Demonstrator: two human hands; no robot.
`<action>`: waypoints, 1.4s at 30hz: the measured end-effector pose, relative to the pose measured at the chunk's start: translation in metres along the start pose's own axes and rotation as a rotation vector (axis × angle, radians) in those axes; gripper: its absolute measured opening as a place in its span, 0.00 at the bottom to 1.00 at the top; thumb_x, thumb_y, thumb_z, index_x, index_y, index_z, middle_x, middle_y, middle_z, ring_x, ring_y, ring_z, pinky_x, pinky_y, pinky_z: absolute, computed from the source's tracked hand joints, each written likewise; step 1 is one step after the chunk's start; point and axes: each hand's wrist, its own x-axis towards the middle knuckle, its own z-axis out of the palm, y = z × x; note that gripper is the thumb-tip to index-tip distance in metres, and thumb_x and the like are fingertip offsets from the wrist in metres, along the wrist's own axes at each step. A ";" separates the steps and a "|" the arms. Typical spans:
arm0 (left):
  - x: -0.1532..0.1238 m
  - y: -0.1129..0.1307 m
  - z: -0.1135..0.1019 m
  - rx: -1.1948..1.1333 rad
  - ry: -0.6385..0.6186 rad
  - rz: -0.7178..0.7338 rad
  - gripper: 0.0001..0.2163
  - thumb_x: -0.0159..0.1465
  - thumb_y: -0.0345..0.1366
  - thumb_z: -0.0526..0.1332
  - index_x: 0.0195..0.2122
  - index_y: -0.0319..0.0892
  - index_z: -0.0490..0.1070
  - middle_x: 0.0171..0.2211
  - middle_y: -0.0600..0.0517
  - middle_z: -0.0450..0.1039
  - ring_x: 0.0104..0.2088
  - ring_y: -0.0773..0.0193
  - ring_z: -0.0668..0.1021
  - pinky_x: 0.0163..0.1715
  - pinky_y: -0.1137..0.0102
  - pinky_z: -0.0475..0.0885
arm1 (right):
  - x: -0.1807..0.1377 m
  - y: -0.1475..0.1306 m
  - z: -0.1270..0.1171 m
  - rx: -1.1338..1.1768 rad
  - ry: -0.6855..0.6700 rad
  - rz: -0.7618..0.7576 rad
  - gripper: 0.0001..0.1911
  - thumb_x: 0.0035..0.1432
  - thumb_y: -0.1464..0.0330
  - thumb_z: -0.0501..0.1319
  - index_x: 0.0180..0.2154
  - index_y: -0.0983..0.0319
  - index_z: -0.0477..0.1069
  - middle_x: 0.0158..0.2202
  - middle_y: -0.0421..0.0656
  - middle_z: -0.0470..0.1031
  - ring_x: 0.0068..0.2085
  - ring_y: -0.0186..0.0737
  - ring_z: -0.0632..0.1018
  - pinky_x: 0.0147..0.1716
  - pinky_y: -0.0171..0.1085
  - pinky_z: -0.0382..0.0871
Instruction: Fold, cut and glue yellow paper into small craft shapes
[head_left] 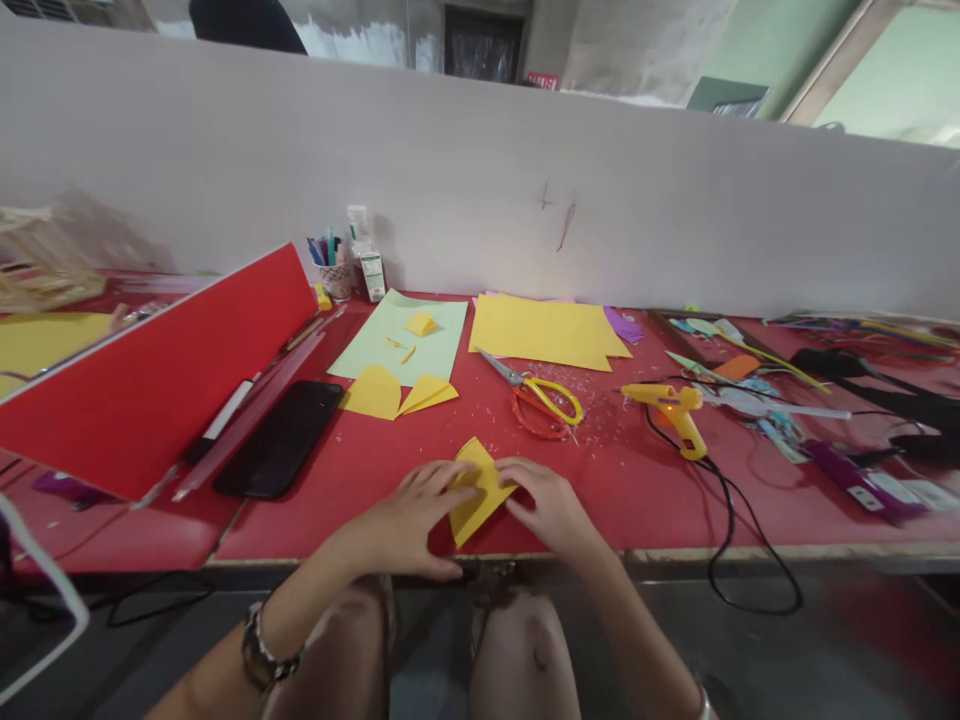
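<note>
Your left hand (424, 515) is spread, fingers laid over the left side of the folded yellow paper piece (481, 490), thumb stretched out near the edge of the red tabletop (592, 460). Your right hand (546, 505) is curled at the piece's right corner, thumb and fingertips touching it. Can't tell if that's a firm pinch; the undersides are out of sight. The piece sits between your hands, and your fingers hide its left and right edges. Your right wrist is mostly cut off at the bottom of the view.

Just beyond your left hand: a round-edged yellow paper cutout (373, 392) and a folded yellow paper wedge (431, 393), by the lower edge of the pale green sheet (364, 345). Beyond your right hand: metal scissors with yellow and red handles (523, 381). Farther out, a stack of yellow sheets (540, 330) covers most of the purple paper (622, 324).

Right of your right hand: a yellow glue gun (667, 398), its black cord looping below the table edge. Clutter farther right is blurred. Left of your left hand: a black phone (281, 440); the tilted red board (172, 390) blocks what's behind it.
</note>
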 end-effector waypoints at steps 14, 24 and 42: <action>0.004 0.009 0.015 0.097 0.157 -0.055 0.16 0.52 0.36 0.59 0.44 0.46 0.64 0.45 0.50 0.66 0.43 0.58 0.66 0.42 0.63 0.64 | -0.017 0.013 0.001 -0.047 0.108 -0.027 0.07 0.53 0.69 0.53 0.28 0.60 0.69 0.35 0.44 0.71 0.38 0.36 0.72 0.38 0.36 0.66; 0.007 0.009 0.026 -0.057 0.422 -0.169 0.07 0.57 0.33 0.53 0.30 0.42 0.71 0.36 0.50 0.71 0.37 0.64 0.71 0.37 0.69 0.68 | -0.012 0.006 -0.004 0.015 0.078 0.046 0.07 0.53 0.70 0.53 0.27 0.61 0.69 0.31 0.42 0.69 0.35 0.34 0.70 0.36 0.33 0.63; 0.007 0.011 0.032 0.100 0.556 -0.275 0.11 0.57 0.39 0.53 0.23 0.41 0.67 0.31 0.51 0.71 0.30 0.65 0.72 0.29 0.72 0.65 | -0.010 0.002 0.007 -0.114 0.184 0.132 0.04 0.51 0.72 0.55 0.25 0.62 0.65 0.29 0.42 0.66 0.32 0.37 0.68 0.34 0.36 0.61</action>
